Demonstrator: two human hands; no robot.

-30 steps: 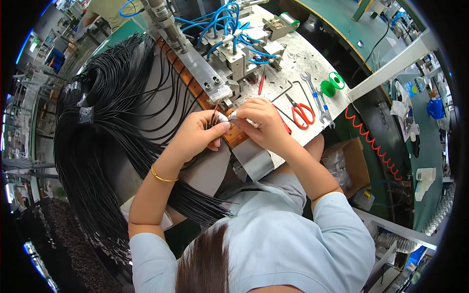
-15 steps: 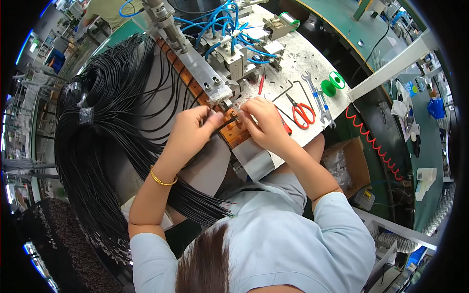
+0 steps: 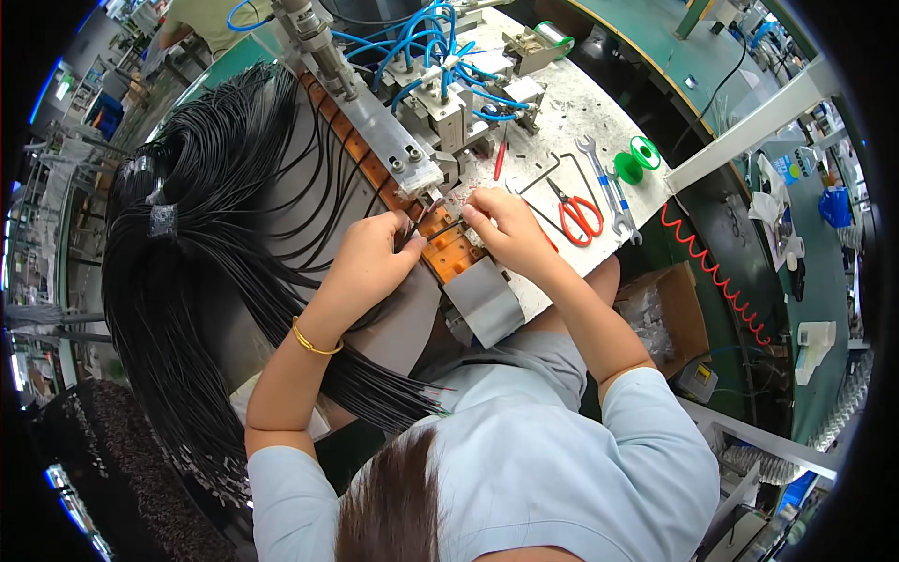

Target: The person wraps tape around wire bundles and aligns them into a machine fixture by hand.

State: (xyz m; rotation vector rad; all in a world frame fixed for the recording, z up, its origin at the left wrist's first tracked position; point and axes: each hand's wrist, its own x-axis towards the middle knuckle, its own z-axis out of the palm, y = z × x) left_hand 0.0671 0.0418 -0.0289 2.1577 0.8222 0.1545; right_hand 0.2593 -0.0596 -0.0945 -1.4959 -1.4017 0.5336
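White bench (image 3: 585, 98) | red-handled scissors (image 3: 578, 208) | wrenches (image 3: 604, 181) | green spool (image 3: 629, 169) | hex key (image 3: 540, 176)

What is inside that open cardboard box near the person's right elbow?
Whitish, translucent pieces, possibly plastic, lie inside the cardboard box. Anything beneath them is hidden, and the right arm covers part of the left side.

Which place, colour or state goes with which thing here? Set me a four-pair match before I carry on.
Things:
1. Cables
2. Scissors
3. Bracelet
4. Hoses

Descriptions:
A. Yellow, worn on the left arm
B. Blue, tangled over the machine
C. Black, bundled at the picture's left
D. Red-handled, beside the wrenches

Pairs: 1-C, 2-D, 3-A, 4-B.
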